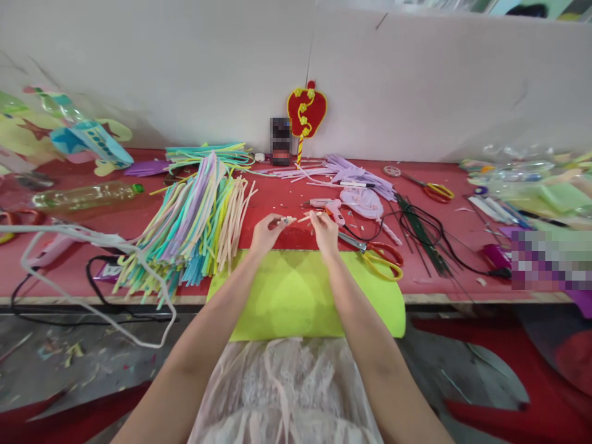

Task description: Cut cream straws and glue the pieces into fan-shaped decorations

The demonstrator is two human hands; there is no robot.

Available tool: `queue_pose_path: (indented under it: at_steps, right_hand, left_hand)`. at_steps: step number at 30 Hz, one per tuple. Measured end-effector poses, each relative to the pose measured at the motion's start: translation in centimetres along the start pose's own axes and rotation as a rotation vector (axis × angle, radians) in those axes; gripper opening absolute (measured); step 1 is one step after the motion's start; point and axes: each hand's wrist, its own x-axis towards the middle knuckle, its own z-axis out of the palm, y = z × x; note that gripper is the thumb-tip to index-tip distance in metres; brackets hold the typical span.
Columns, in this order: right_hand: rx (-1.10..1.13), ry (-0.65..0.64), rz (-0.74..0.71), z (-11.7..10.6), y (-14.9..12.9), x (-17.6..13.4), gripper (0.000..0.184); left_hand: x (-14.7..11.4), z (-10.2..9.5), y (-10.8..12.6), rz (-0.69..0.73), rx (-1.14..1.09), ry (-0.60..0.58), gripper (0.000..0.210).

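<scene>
Over the near edge of the red table my left hand (268, 233) pinches a small pale piece (287, 220) with greyish spots, too small to make out. My right hand (325, 231) is closed on a short cream stick-like piece (304, 219), which looks like a cut length of pipe cleaner. The two pieces point at each other with a narrow gap between. Just beyond my right hand lies a pink glue gun (333, 209), beside a lilac fan shape (363, 202). Below my wrists a yellow-green sheet (287, 296) hangs over the table edge.
A big bundle of pastel pipe cleaners (189, 228) lies left, lilac ones (358, 176) at the back. Scissors with red and yellow handles (383, 262) sit right of my hand, near dark green stems (425, 240) and a black cable (444, 243). A red fan (317, 117) leans against the wall.
</scene>
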Motion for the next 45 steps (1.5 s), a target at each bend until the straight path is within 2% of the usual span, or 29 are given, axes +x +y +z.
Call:
queue_pose_path:
  at_steps: [8, 19, 35, 41, 45]
  right_hand:
    - [-0.081, -0.137, -0.079, 0.3, -0.7, -0.6, 0.038]
    - [-0.09, -0.216, -0.009, 0.4, -1.1, -0.7, 0.038]
    - [-0.045, -0.2, 0.008, 0.5, -0.9, -0.7, 0.039]
    - [-0.01, -0.14, 0.074, 0.3, -0.8, -0.4, 0.038]
    - [0.008, -0.098, 0.109, 0.2, -0.8, -0.3, 0.041]
  left_hand:
    - [0.4, 0.2, -0.4, -0.042, -0.235, 0.015, 0.02]
    - [0.0, 0.6, -0.4, -0.045, -0.226, -0.048, 0.028]
    - [-0.3, 0.3, 0.1, -0.046, -0.119, -0.021, 0.031]
    - [-0.2, 0.4, -0.1, -0.063, -0.213, -0.09, 0.037]
    - [-0.1, 0.3, -0.1, -0.064, -0.18, -0.11, 0.03]
